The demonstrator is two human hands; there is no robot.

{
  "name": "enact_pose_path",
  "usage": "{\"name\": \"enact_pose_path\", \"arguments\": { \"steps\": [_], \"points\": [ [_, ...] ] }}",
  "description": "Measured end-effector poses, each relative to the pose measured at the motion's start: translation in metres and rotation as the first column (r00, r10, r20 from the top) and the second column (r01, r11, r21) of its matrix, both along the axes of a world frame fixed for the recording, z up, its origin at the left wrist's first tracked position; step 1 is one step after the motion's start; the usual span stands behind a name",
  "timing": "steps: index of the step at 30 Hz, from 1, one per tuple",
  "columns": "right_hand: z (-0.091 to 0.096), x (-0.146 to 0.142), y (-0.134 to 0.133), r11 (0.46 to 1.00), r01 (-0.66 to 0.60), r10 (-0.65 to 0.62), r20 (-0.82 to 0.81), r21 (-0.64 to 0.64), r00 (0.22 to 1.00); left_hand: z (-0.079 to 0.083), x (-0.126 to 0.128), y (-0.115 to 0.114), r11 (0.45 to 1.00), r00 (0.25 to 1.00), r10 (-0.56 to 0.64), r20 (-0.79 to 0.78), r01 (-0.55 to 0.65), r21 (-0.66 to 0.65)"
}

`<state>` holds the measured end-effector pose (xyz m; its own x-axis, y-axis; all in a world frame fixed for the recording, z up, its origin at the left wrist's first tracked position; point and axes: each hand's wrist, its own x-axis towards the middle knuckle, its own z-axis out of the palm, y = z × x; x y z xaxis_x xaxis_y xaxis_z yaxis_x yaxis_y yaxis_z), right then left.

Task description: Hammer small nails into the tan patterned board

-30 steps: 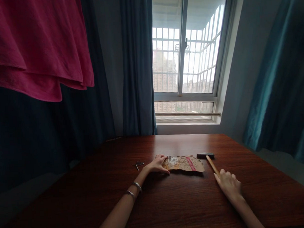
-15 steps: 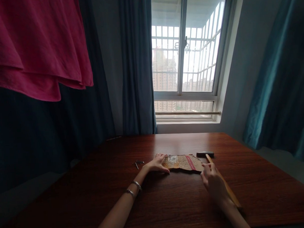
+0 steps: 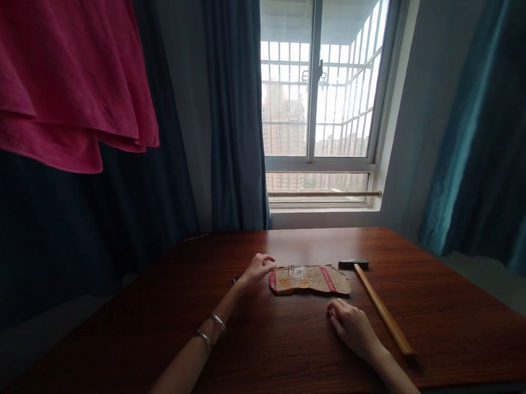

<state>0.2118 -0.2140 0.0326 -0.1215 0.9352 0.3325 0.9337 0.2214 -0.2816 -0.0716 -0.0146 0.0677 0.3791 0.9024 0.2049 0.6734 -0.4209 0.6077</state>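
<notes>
**Both hands off the board, hammer lying free**

The left hand [image 3: 257, 269] hovers just off the left end of the pierced wooden board [image 3: 309, 280]. Its fingers are loosely curved and a little apart, with thumb and forefinger stretched toward the board, and it grips nothing. Two bracelets [image 3: 210, 329] sit on its wrist. The right hand [image 3: 351, 327] rests back-up on the table [image 3: 268, 357], just nearer the person than the board's right corner. Its fingers are drawn together and bent under; whether they cover anything cannot be told.

The board lies flat in the middle of the table, with a red stripe at its left end and another near its right. A few nails [image 3: 291, 269] stand upright in its far left part. More nails [image 3: 233, 277] lie loose on the table left of the board, partly hidden behind the left hand. Right of the board lies the hammer [image 3: 383, 312], with its dark head level with the board's far edge and its wooden handle slanting back toward the person, close beside the right hand but apart from it. Beyond the board are a window [image 3: 320, 103] and blue curtains [image 3: 236, 111]; a pink cloth [image 3: 64, 77] hangs up to the left.

Half a second ago the left hand lay on the board's left end, covering the red stripe that now shows. The right hand was then at the handle beside the board's right end and has since drawn back.
</notes>
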Motion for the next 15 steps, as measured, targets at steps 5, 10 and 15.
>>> {"name": "enact_pose_path", "arguments": {
  "steps": [5,10,15],
  "points": [
    [-0.002,-0.001,0.001,1.000,0.016,-0.016,0.011,0.005,1.000,0.003,-0.045,-0.016,0.940,0.880,0.313,-0.358,-0.340,-0.014],
    [-0.004,0.000,0.001,1.000,0.011,-0.011,0.005,0.007,1.000,0.004,-0.079,-0.032,0.935,0.791,0.280,-0.545,-0.352,-0.031],
    [-0.003,-0.001,0.000,1.000,0.012,-0.012,0.002,-0.002,1.000,0.006,-0.085,-0.035,0.922,0.794,0.248,-0.556,-0.369,-0.116]
  ]
}}
